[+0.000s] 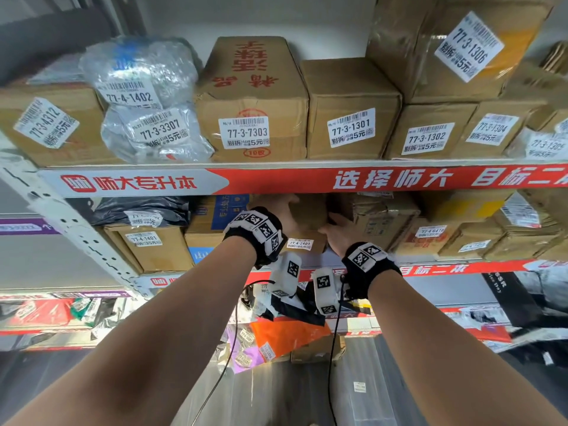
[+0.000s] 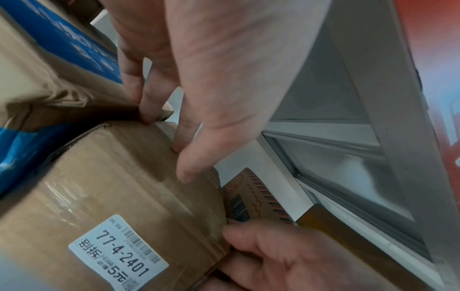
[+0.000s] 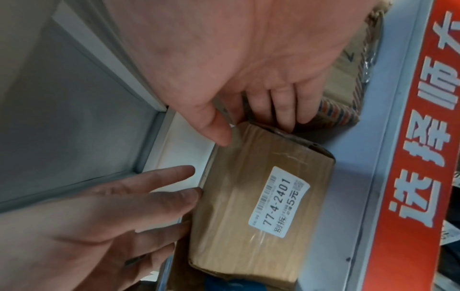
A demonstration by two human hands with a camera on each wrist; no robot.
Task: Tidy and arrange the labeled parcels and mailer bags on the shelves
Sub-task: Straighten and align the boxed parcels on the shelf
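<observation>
On the shelf (image 1: 276,179) we see a taped box (image 1: 302,238) labeled 77-4-2401, standing under the red-edged board, between a blue-printed carton (image 1: 215,216) on its left and a brown carton (image 1: 378,219) on its right. Our left hand (image 1: 281,212) lies on the box's top with fingers straight, a loose grip that clasps nothing. Our right hand (image 1: 339,230) wedges its fingers (image 3: 281,110) between the box and the brown carton, thumb on the box's top.
</observation>
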